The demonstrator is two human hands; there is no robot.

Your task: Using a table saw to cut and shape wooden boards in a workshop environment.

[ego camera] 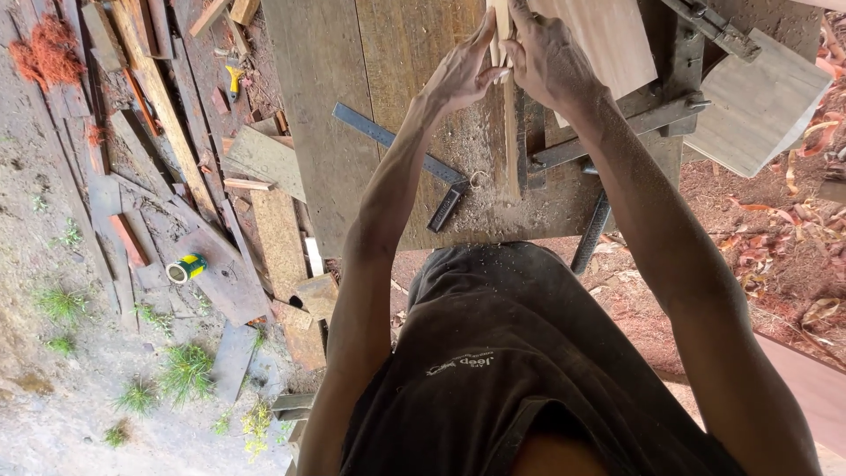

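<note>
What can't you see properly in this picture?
- Head view: the wooden strip has its top cut off by the picture's upper edge.
- Right hand: fingers partly hidden behind the strip.
- Metal square: its markings are too small to read.
- Left hand covers part of the strip.

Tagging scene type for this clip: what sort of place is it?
Likely an outdoor or open-sided woodworking spot. A rough plank workbench dusted with sawdust carries a metal square, both hands grip a thin wood strip, and offcut boards lie on bare dirt with grass tufts.
</note>
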